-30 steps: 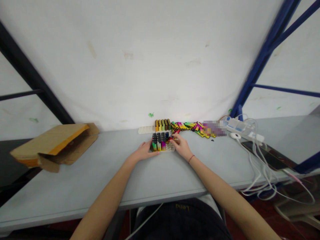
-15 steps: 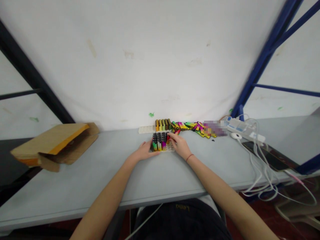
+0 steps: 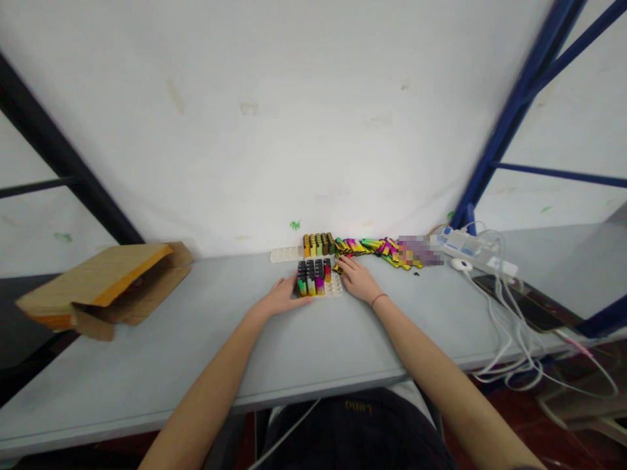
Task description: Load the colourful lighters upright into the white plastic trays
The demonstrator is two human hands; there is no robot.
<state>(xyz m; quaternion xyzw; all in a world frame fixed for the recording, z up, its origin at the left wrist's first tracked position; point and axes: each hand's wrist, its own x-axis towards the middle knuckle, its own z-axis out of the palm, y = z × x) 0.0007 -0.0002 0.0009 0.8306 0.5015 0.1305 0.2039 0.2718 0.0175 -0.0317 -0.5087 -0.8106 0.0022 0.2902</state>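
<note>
Colourful lighters (image 3: pixel 311 277) with black tops stand upright in the left part of a white grid tray (image 3: pixel 334 289) close to me. My left hand (image 3: pixel 281 300) is closed around the tray's left end, its thumb along the front edge. Just off the tray's right back corner, my right hand (image 3: pixel 361 281) has its fingers bent over a yellow and black lighter (image 3: pixel 337 267), partly hidden by them. A red lighter (image 3: pixel 328 273) stands at the back of the rightmost filled column.
Behind, a second white tray (image 3: pixel 284 254) holds upright yellowish lighters (image 3: pixel 318 245). Loose lighters (image 3: pixel 375 247) lie piled to its right, ending at a blurred patch. A cardboard box (image 3: pixel 108 281) lies left. A power strip (image 3: pixel 475 248), white cables (image 3: pixel 509 326) and dark phone (image 3: pixel 519 303) lie right.
The red lighter that my right hand was holding at the tray now stands in it. My right hand has moved right, off the tray to the loose lighters. My left hand stays put.
</note>
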